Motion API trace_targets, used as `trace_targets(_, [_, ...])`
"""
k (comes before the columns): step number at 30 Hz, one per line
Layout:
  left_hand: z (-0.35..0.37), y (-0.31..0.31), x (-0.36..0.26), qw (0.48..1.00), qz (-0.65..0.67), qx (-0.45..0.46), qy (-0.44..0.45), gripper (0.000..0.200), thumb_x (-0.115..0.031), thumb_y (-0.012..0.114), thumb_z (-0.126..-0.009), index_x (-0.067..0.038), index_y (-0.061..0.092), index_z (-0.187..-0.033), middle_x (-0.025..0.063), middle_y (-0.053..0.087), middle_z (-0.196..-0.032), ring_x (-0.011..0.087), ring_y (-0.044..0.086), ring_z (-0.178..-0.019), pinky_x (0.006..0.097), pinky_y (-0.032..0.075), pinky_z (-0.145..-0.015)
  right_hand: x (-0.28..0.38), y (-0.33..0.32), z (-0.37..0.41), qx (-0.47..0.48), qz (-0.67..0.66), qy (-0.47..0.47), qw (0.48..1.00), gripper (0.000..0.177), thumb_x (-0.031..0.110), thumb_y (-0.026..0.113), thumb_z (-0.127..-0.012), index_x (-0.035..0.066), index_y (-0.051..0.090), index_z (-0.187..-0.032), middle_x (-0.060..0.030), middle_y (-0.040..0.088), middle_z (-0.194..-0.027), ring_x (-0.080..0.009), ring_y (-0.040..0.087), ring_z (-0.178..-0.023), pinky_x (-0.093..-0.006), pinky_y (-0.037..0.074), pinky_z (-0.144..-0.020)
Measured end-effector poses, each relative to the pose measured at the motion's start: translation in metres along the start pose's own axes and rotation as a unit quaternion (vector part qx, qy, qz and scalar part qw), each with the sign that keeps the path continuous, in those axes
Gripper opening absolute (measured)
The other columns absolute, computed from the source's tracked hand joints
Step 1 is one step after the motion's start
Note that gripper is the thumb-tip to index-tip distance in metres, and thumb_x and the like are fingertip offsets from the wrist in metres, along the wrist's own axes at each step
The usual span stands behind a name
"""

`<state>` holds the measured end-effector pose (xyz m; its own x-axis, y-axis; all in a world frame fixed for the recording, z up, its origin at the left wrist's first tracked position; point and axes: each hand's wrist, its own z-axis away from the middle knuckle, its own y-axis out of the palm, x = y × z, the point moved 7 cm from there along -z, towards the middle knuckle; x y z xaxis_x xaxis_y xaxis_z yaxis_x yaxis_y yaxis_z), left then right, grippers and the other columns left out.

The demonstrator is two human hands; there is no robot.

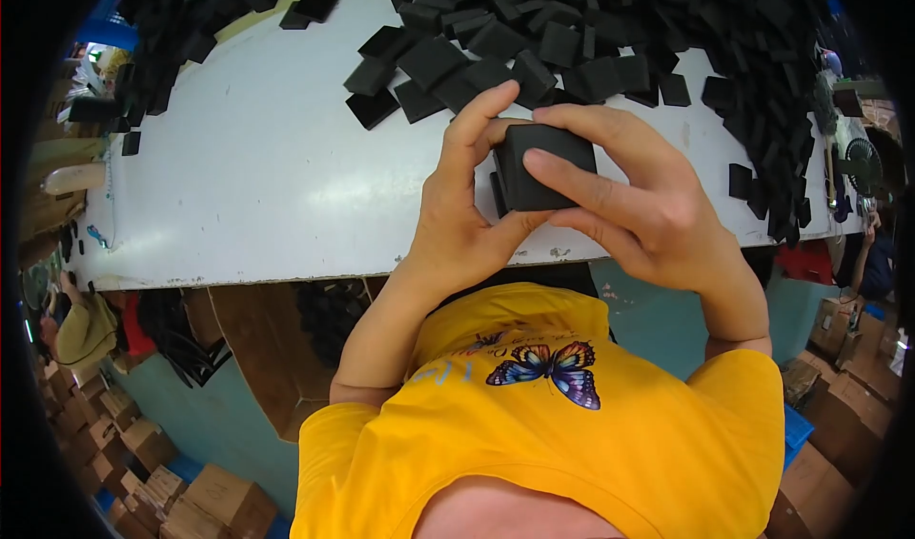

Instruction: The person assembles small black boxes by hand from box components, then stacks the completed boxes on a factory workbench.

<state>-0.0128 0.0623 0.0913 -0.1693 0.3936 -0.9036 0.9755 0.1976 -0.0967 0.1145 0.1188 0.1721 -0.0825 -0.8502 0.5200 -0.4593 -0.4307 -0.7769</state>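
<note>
A small matte black box [550,169] is held up between my two hands, just over the near edge of the white table. My left hand [459,201] grips it from the left, with the thumb at its lower edge and one finger stretched above it. From the right, my right hand [643,191] closes on it, one finger lying across the face and others at the top and bottom edges. A thin dark edge shows at the box's left side, partly hidden by my left hand. Behind my fingers lies a heap of similar black boxes [434,62].
More black boxes [762,91] are piled along the table's right side and far left. The table [257,196] shows a worn front edge. An open cardboard carton [262,348] stands below it. Cardboard boxes [224,496] are stacked on the floor, and other people are at both sides.
</note>
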Motion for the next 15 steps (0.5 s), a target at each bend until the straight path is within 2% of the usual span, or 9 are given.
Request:
trace_targets(3, [0.002,-0.001,0.002,0.999,0.004,-0.018,-0.027,0.08,-0.003,0.083,-0.076,-0.007,0.045,-0.146,0.012,0.061,-0.134,0.0288,0.063,-0.117,0.0381,0.048,-0.101,0.003,0.004,0.004,-0.033,0.027,-0.023,0.999,0.048,0.01,0.081,-0.074,0.005,0.069,-0.12,-0.0217,0.061,-0.129,-0.0405,0.062,-0.112,-0.0435,0.054,-0.091])
trace_targets(7, [-0.001,-0.006,-0.007,0.997,-0.06,-0.023,0.042,0.064,-0.013,0.081,-0.077,-0.01,0.058,-0.136,0.0106,0.064,-0.126,0.0338,0.06,-0.116,0.04,0.043,-0.102,0.001,0.016,0.007,-0.073,0.045,-0.043,0.995,0.045,0.008,0.08,-0.073,0.003,0.07,-0.117,-0.0251,0.059,-0.129,-0.0426,0.062,-0.113,-0.0467,0.054,-0.093])
trace_targets(8, [0.0,-0.005,-0.002,0.998,-0.038,-0.015,0.045,0.059,-0.015,0.082,-0.076,-0.012,0.063,-0.132,0.0103,0.064,-0.125,0.0319,0.06,-0.116,0.0419,0.043,-0.102,0.0,0.017,0.009,-0.083,0.046,-0.041,0.995,0.045,0.008,0.08,-0.073,0.002,0.071,-0.116,-0.0257,0.059,-0.129,-0.043,0.062,-0.113,-0.0475,0.053,-0.093])
trace_targets(10, [0.004,-0.004,0.002,0.988,-0.101,0.003,0.119,0.054,-0.017,0.083,-0.076,-0.015,0.066,-0.127,0.0107,0.064,-0.125,0.0307,0.06,-0.114,0.0448,0.041,-0.104,-0.001,0.017,0.008,-0.083,0.04,-0.041,0.995,0.042,0.008,0.079,-0.073,0.001,0.071,-0.114,-0.0266,0.059,-0.129,-0.043,0.062,-0.113,-0.0465,0.053,-0.093])
trace_targets(13, [0.008,-0.001,0.016,0.992,-0.041,-0.018,0.121,0.052,-0.019,0.085,-0.073,-0.016,0.068,-0.123,0.012,0.064,-0.125,0.0309,0.06,-0.114,0.0473,0.041,-0.104,-0.003,0.021,0.01,-0.066,0.054,-0.047,0.995,0.037,0.01,0.076,-0.078,0.002,0.072,-0.113,-0.0275,0.058,-0.13,-0.0433,0.062,-0.114,-0.0474,0.053,-0.094])
trace_targets(15, [0.008,0.002,0.027,0.993,0.01,-0.04,0.108,0.053,-0.019,0.086,-0.072,-0.016,0.068,-0.122,0.0124,0.064,-0.126,0.0316,0.06,-0.114,0.0471,0.042,-0.104,-0.012,0.024,0.009,-0.081,0.017,-0.05,0.995,0.035,0.011,0.074,-0.079,0.001,0.072,-0.113,-0.0279,0.058,-0.131,-0.0431,0.062,-0.114,-0.0487,0.053,-0.095])
